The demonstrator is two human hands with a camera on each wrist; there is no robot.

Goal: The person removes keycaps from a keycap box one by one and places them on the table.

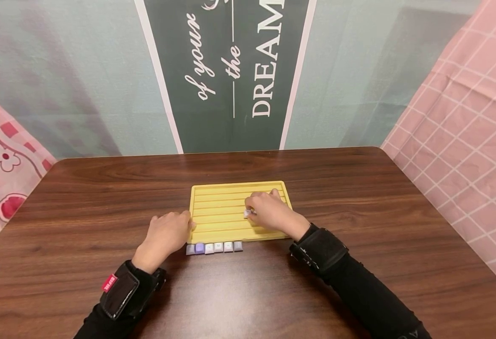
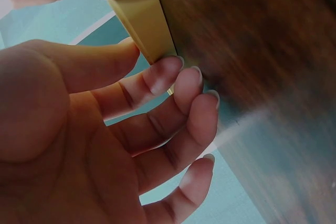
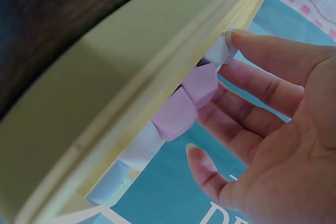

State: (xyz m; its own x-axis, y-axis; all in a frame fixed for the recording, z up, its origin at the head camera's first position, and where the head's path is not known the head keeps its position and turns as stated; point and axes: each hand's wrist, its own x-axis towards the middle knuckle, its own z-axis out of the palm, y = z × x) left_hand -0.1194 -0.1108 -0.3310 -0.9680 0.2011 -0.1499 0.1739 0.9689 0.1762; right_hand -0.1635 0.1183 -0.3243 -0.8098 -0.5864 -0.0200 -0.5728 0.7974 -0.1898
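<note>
Furthest left is the left hand (image 1: pixel 167 235); its grip is nearly closed, thumb and index finger pinching the left edge of the yellow tray (image 1: pixel 218 202), which lies on the counter (image 1: pixel 83 212). Just in front of the tray, from its left corner to about the middle, there is a row of six loose keycaps (image 1: pixel 218 247), and the left hand is nearer to it. The tray has its long axis from left to right, and its ridges run the same way. Over its right half is the right hand (image 1: pixel 269 209), with its grip almost closed on a small pale keycap (image 1: pixel 247 213). This keycap stands at the left end of a line, just beside a pink keycap (image 3: pixel 202 85); beyond follow another pink one, a white keycap (image 3: pixel 142 145) and a bluish keycap (image 3: pixel 111 183). Whether it sits fully down, I cannot tell. From the right grip, the loose row lies leftward and closer to the person.
</note>
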